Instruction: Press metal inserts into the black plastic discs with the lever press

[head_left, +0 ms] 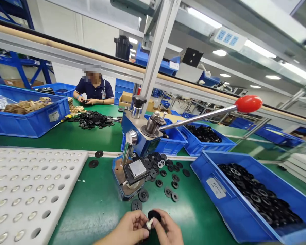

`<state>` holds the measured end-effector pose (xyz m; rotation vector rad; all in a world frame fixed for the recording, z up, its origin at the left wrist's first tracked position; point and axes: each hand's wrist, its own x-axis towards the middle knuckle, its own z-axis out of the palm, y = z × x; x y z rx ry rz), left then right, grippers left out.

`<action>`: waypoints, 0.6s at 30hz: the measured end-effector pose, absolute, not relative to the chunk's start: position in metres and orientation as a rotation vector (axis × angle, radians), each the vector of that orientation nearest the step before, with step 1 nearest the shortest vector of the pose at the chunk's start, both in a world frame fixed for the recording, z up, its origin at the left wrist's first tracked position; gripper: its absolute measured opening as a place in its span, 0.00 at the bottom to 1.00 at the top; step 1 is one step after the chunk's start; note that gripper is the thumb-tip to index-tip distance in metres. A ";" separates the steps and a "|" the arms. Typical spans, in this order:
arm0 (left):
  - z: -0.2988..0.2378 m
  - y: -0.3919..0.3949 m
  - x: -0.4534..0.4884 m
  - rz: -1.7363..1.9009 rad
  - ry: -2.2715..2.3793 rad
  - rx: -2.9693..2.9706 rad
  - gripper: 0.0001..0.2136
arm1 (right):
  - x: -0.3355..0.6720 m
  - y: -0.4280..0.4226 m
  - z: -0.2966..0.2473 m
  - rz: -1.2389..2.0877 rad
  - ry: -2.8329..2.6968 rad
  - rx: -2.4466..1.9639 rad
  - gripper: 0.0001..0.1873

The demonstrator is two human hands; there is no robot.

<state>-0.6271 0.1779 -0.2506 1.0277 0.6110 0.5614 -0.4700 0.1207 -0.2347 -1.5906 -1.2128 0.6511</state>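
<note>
Right hand (pixel 171 232) with black disc (pixel 154 214) — nearby, blue bin (pixel 226 211) of wheels (pixel 257 197)

A black disc (pixel 154 215) tilts beside a white stemmed piece (pixel 149 223)

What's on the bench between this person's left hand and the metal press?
Two black wheels lie on the green bench between the left hand and the press, as the head view shows.

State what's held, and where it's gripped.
The right hand pinches a black disc by its rim; the left hand is at the white pin, but whether it grips that cannot be told.
</note>
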 end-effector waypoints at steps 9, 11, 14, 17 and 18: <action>-0.209 0.175 -0.640 0.476 0.694 1.018 0.20 | -0.475 0.109 -0.200 0.844 -1.145 -1.563 0.22; -0.207 0.177 -0.641 0.464 0.681 1.018 0.20 | -0.477 0.108 -0.200 0.814 -1.210 -1.561 0.20; -0.207 0.177 -0.642 0.482 0.683 1.029 0.20 | -0.480 0.106 -0.198 0.715 -1.352 -1.558 0.17; -0.210 0.177 -0.643 0.491 0.692 1.033 0.20 | -0.481 0.105 -0.195 0.588 -1.499 -1.518 0.16; -0.211 0.177 -0.644 0.487 0.695 1.032 0.20 | -0.480 0.105 -0.194 0.551 -1.538 -1.494 0.17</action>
